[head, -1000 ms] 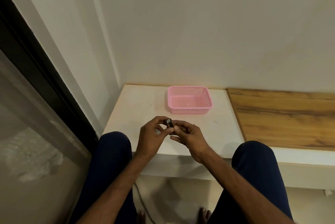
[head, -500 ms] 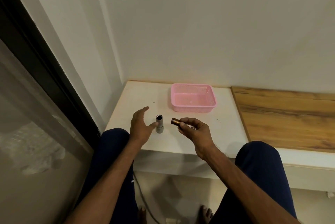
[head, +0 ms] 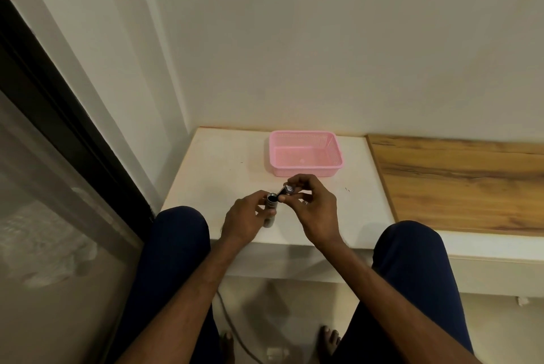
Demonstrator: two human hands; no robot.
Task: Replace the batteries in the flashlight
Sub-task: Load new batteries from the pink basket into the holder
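A small silver flashlight body stands upright with its open end up, just above the white table's front edge. My left hand is wrapped around it. My right hand pinches a dark battery at a slant, its lower end touching the rim of the flashlight's opening. The flashlight's lower part is hidden by my left fingers.
A pink mesh basket sits at the back of the white table, near the wall. A wooden board lies to the right. My knees are under the front edge; a dark window frame runs along the left.
Half a second ago the flashlight body stood free on the table with my left hand open beside it. My left hand has closed around it, and my right hand brought the battery to its opening.
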